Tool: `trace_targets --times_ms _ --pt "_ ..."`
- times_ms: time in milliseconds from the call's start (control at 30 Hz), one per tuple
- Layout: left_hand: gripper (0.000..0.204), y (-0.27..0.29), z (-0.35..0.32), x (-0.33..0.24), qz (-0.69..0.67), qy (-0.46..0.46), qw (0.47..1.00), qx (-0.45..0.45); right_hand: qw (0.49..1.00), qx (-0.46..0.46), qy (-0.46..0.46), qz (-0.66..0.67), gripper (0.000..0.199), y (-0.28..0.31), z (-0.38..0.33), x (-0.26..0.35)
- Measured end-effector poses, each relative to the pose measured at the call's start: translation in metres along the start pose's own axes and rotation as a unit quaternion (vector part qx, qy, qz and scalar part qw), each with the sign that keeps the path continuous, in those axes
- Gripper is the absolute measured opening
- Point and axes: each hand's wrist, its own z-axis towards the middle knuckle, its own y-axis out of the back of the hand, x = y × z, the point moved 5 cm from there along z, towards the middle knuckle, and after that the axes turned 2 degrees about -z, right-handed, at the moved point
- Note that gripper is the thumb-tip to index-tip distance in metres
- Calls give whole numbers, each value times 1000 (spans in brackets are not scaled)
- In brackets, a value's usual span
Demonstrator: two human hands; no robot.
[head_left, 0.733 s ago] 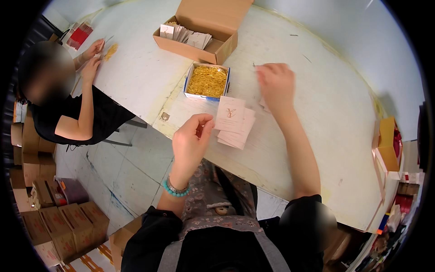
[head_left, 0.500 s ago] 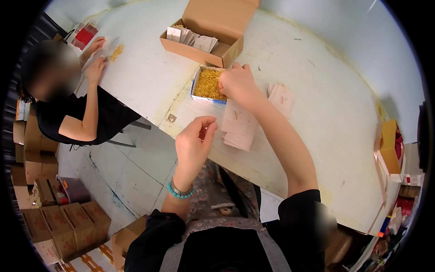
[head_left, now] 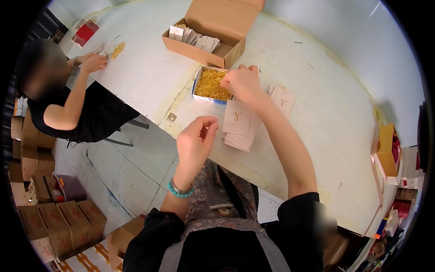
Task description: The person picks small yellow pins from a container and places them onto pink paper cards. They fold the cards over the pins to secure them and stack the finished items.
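Observation:
My right hand is over the right end of a small white-and-blue box, its fingers pinched together. Many small golden metal pieces fill that box; whether one is between my fingertips is too small to tell. My left hand is raised by the table's front edge, fingers curled in toward the thumb. What it holds, if anything, is hidden. Just right of it lie pale pink cards, overlapping, the top one bearing a small golden piece. More such cards lie beyond my right forearm.
Behind the small box stands an open brown carton with rows of cards. At the left a co-worker's hands work beside a golden heap and a red-and-white box. An orange-yellow box is at the table's right end.
My right hand has shifted slightly right within the box's area, fingertips lifting a little. My left hand stays nearly still. The co-worker's hands have come closer together, and the view has turned slightly.

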Motion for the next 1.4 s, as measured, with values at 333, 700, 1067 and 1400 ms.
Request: trace_targets --times_ms 333,700,1067,1400 --pt "11 4 30 -17 -170 11 984 -53 899 140 -41 414 15 45 -46 14" --pt "11 -4 16 -33 -206 20 978 -2 829 112 -114 536 18 60 -105 23" --pt "18 3 12 -69 46 -255 966 -24 766 130 -118 618 21 57 -111 21" --pt "15 -2 11 -60 -60 -141 988 11 750 120 -120 639 17 51 -113 20"
